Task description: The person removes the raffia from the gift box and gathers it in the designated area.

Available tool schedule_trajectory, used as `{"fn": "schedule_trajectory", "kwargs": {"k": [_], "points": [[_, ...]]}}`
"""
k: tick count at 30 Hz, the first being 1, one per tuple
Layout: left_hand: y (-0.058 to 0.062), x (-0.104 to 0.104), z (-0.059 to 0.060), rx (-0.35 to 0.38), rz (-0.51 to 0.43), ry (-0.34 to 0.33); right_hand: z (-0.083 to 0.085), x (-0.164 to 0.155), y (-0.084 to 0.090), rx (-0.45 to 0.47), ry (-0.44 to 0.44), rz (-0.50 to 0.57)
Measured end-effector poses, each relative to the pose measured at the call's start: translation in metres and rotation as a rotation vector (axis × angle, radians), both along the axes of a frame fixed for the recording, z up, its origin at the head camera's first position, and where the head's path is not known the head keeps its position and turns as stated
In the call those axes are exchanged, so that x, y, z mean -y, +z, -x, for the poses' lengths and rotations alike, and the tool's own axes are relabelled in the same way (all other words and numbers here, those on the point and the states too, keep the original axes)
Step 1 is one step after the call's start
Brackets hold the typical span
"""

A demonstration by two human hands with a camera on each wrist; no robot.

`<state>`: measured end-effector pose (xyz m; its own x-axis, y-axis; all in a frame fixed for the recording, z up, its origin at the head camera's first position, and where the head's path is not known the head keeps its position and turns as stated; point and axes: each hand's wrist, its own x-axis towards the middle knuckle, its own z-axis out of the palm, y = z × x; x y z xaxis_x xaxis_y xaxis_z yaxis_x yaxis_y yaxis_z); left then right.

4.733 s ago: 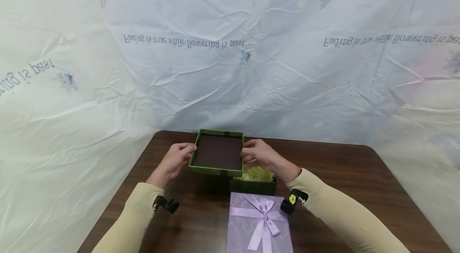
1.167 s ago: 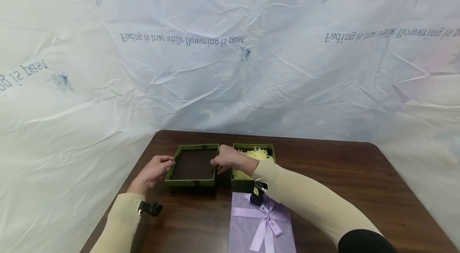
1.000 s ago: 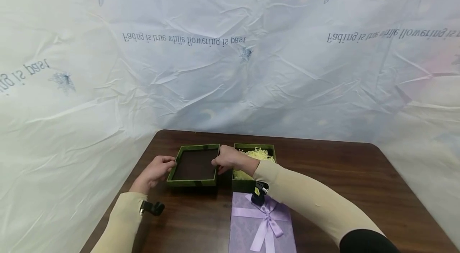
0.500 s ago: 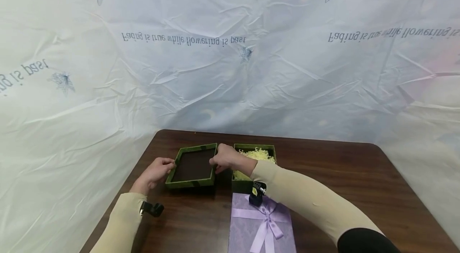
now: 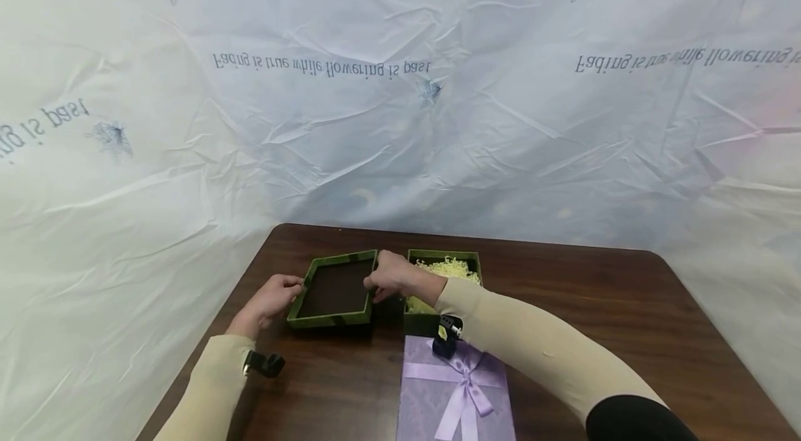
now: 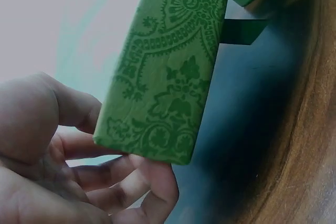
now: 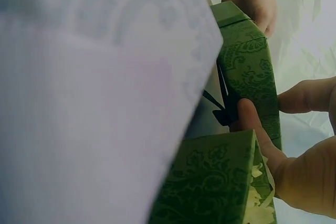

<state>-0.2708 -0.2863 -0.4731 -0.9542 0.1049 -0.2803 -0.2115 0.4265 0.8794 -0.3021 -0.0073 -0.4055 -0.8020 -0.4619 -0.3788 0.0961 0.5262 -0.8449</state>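
Note:
A green patterned box lid (image 5: pixel 338 291), dark inside and facing up, is held between both hands over the left part of the table, tilted slightly. My left hand (image 5: pixel 272 298) grips its left side; in the left wrist view the fingers curl beneath the lid's edge. With thumb and fingers, my right hand (image 5: pixel 397 277) pinches the right side. A dark ribbon tab (image 6: pixel 244 31) sticks out by the lid in the left wrist view. Just right of the lid stands a green box (image 5: pixel 422 325) holding pale yellow shredded paper (image 5: pixel 447 268), partly hidden by my right hand and forearm.
A purple gift box (image 5: pixel 425 399) with a lilac ribbon bow (image 5: pixel 482 401) lies in front of the green box, under my right forearm. The brown wooden table (image 5: pixel 582 302) ends at a printed, wrinkled white curtain (image 5: pixel 400 142).
From partly over the green box, the lid has come left and lower with both hands, exposing more shredded paper. Over the last second its right side has tipped slightly; little else moved.

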Motion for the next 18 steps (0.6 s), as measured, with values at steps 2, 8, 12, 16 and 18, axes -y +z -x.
{"fn": "schedule_trajectory", "kwargs": {"k": [2, 8, 12, 16, 18], "points": [[-0.0008, -0.0011, -0.0007, 0.006, 0.008, 0.004, 0.0006, -0.0005, -0.0005, -0.007, -0.001, 0.000], [-0.0016, -0.0034, 0.0007, 0.008, 0.026, 0.009, 0.0039, -0.0031, -0.0026, -0.019, 0.015, -0.006], [0.0006, -0.0039, 0.0023, -0.008, 0.043, 0.011, 0.0065, -0.0037, -0.0023, -0.021, 0.027, -0.005], [0.0029, -0.0032, 0.0013, -0.022, 0.057, 0.004, 0.0091, -0.0022, -0.0032, -0.025, 0.025, -0.005], [0.0026, -0.0022, 0.0002, -0.008, 0.058, 0.011, 0.0099, -0.0006, -0.0050, -0.030, 0.034, -0.002]]}}
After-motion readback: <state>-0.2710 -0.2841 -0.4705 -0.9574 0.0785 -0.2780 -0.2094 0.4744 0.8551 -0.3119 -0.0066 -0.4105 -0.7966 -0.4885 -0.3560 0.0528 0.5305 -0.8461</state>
